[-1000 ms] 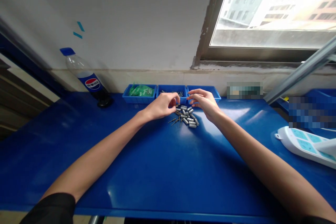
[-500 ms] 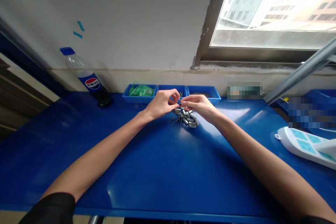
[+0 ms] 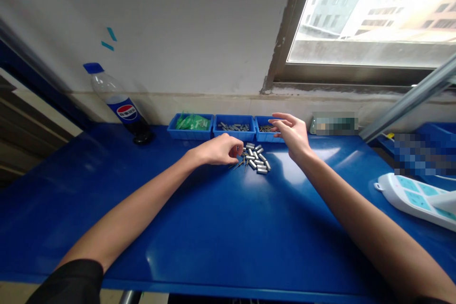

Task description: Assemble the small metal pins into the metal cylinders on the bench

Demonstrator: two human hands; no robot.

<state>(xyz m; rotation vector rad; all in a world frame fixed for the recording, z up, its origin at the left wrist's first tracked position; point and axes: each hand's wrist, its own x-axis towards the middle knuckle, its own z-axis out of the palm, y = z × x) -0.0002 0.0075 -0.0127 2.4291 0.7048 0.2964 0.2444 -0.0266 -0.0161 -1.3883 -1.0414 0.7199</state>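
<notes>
Overlapping the rightmost blue bin [image 3: 265,136] in this view, the right hand [image 3: 294,134] has its fingers spread apart. Thin metal pins [image 3: 265,128] lie in that bin, just left of these fingertips; whether the fingers touch the bin or its contents cannot be determined.

The left hand [image 3: 224,150] is low at the near side of the middle blue bin [image 3: 244,135], thumb and fingers curled toward each other. Whether they pinch a part cannot be told, the gap being hidden.

Immediately right of the left hand's fingertips lies a loose pile of silvery metal cylinders [image 3: 255,155] on the blue tabletop [image 3: 228,228]. Several loose pins [image 3: 246,164] lie at the pile's left edge, directly beside and partly below those fingertips. The pile sits between the two hands, nearer the left.

Beyond the left hand, the middle bin contains similar metal pieces [image 3: 235,127]. Farther left of that grip, the leftmost blue bin [image 3: 188,136] holds a green plastic bag [image 3: 190,122]. A cola bottle [image 3: 124,108] stands well left of the left hand; a white power strip [image 3: 402,197] lies well right of the right hand.
</notes>
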